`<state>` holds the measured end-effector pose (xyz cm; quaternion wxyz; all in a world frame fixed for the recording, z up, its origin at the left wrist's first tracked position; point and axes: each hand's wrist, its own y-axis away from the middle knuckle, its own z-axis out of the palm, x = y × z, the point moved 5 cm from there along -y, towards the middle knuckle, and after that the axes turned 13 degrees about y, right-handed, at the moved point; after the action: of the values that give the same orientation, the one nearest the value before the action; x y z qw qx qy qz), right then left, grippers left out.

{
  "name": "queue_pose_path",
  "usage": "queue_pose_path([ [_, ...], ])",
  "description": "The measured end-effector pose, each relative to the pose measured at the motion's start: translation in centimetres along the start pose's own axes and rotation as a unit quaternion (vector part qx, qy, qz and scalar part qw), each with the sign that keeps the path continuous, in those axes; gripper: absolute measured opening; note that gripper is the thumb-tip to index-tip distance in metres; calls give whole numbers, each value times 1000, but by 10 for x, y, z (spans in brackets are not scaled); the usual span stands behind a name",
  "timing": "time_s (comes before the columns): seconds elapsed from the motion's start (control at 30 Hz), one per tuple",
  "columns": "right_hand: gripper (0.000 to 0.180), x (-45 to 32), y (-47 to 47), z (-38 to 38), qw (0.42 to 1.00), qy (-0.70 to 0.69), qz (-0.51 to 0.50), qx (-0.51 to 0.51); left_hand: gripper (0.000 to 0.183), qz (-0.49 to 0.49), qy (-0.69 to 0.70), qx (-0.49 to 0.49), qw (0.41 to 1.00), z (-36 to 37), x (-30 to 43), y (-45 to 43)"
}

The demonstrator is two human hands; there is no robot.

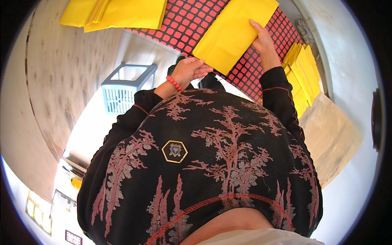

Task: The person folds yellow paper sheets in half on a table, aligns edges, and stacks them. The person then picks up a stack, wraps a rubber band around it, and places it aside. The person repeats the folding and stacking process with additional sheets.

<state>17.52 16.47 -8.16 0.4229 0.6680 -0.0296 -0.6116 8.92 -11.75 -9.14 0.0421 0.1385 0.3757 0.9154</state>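
A flat, folded yellow sheet (234, 33), paper or thin fabric, lies slantwise over a table with a red-and-black checked cover (186, 23). My right hand (263, 39) grips its right edge, thumb on top and the fingers hidden beneath. At its lower left corner is my left hand (194, 70), palm turned up and fingers together against the edge; whether they pinch it I cannot tell. A red bead bracelet (174, 83) circles my left wrist.
More folded yellow sheets (131, 13) lie at the table's upper left. A stack of yellow pieces (301, 73) sits at the right, near a wooden board (330, 137). Left of my left forearm stands a blue-grey plastic stool or basket (119, 96). A pale wall (346, 61) bounds the right side.
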Motion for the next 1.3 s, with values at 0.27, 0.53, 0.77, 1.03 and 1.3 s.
queue_pose_path([
  [0.27, 38, 4, 1, -5, 999, 6, -42, -13, 24, 23, -17, 14, 999, -8, -7, -6],
  [0.53, 38, 8, -6, -7, 999, -5, -42, -31, 26, 16, -42, 38, 998, -6, -3, -6],
  [0.77, 40, 2, 12, -26, 991, 117, -24, 54, 33, -53, -96, 60, 992, -16, -8, -2],
  [1.03, 39, -2, 135, -132, 952, 252, -96, 147, 26, -17, -315, -14, 949, 66, 4, 9],
  [1.3, 23, 19, 178, -274, 903, -233, -56, 357, 20, 143, -439, -209, 862, 253, 1, -95],
])
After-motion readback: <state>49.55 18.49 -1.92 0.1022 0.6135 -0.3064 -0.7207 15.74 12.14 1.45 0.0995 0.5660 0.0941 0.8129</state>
